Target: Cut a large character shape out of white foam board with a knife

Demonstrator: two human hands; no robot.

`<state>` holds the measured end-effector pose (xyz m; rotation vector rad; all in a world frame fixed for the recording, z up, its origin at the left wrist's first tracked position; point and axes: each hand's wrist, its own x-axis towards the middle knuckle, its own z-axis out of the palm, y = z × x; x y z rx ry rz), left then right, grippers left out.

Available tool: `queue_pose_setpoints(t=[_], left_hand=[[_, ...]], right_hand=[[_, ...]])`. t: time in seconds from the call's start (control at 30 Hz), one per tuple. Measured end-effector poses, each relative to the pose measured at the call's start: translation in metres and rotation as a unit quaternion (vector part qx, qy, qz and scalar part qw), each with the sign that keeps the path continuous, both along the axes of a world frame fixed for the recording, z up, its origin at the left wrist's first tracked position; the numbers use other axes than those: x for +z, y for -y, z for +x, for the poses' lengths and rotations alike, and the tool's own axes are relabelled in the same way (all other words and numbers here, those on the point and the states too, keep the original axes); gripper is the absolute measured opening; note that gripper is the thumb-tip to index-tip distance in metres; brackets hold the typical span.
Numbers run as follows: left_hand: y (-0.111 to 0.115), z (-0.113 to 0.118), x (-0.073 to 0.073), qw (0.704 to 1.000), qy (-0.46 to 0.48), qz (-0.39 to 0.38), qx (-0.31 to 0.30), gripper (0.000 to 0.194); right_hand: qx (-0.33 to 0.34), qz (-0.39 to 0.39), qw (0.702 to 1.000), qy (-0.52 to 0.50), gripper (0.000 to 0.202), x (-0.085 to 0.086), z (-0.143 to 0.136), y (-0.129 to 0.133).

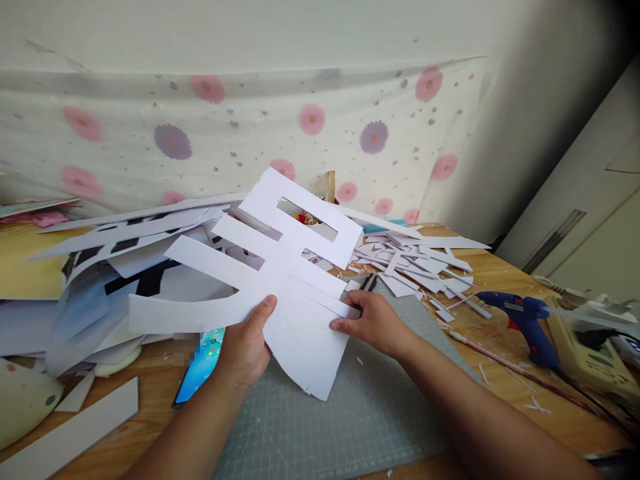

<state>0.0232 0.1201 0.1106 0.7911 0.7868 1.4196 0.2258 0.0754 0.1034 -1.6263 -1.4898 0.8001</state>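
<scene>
Left hand [249, 347] grip clamped on card [295, 317] | right hand [375, 321] grip pinching strip [330, 303] at edge | risk: uneven pull could tear card or crease narrow bars [239, 241]

The cutout [290, 273] looks like smooth, matt white card or foam board. The mat [320, 413] has a matt surface, the table [155, 427] looks like wood, and the glue gun [525, 320] appears to be smooth blue plastic.
</scene>
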Motion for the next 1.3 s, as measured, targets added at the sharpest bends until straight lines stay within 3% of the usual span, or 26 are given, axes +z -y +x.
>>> queue_pose_setpoints(t=[0.2,0.6,0.83,1.03,1.1,1.17,1.3], left_hand=[[-0.001,0.002,0.000,1.000,-0.003,0.013,0.006,0.060],[-0.003,0.001,-0.004,1.000,0.014,-0.001,0.025,0.052],[-0.001,0.005,0.000,0.998,0.004,-0.036,0.045,0.047],[-0.005,-0.002,0.000,0.997,-0.002,-0.067,0.033,0.039],[-0.009,-0.007,0.001,0.995,-0.016,-0.093,0.030,0.033],[-0.013,-0.011,0.002,0.993,-0.028,-0.115,0.007,0.030],[-0.016,-0.011,0.001,0.987,-0.057,-0.141,-0.047,0.034]], right_hand=[[-0.023,0.073,0.996,0.053,0.023,-0.001,-0.002,0.000],[-0.030,0.063,0.993,0.096,0.021,0.000,-0.006,0.003],[-0.025,0.176,0.978,0.111,0.033,-0.008,-0.003,0.005],[-0.027,0.199,0.977,0.071,0.034,-0.011,0.004,0.001],[-0.061,0.195,0.976,0.078,0.026,-0.011,0.017,-0.005],[-0.100,0.159,0.970,0.155,0.019,-0.012,0.035,-0.012],[-0.064,0.066,0.947,0.309,0.050,-0.018,0.068,-0.021]])
